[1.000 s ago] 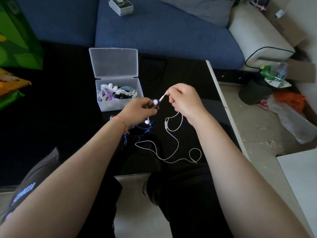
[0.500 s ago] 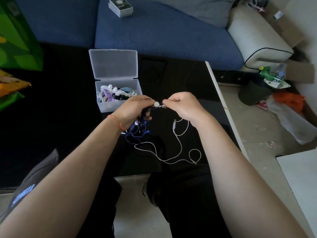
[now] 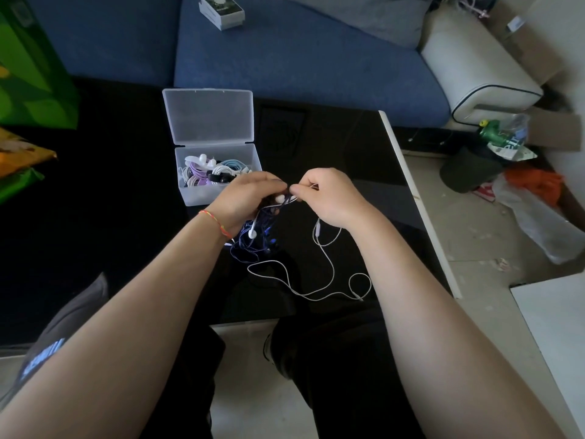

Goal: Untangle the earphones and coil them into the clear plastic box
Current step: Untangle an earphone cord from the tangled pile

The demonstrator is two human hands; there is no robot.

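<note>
A clear plastic box stands open on the black table, its lid tipped back; several coiled earphones in white, purple and light blue lie inside. Just right of the box, my left hand grips a tangle of dark blue earphones with a white earbud hanging in it. My right hand pinches the white earphones close to my left fingertips. The white earphones' cable trails down from my right hand and loops across the table toward its near edge.
A blue sofa runs behind the table, with a small box on it and a white cushion at its right end. Green and orange bags sit at the left. Litter covers the floor at the right.
Both hands have lowered and come closer together over the table. My right hand has drawn the white earbud end in toward the blue tangle held by my left hand.
</note>
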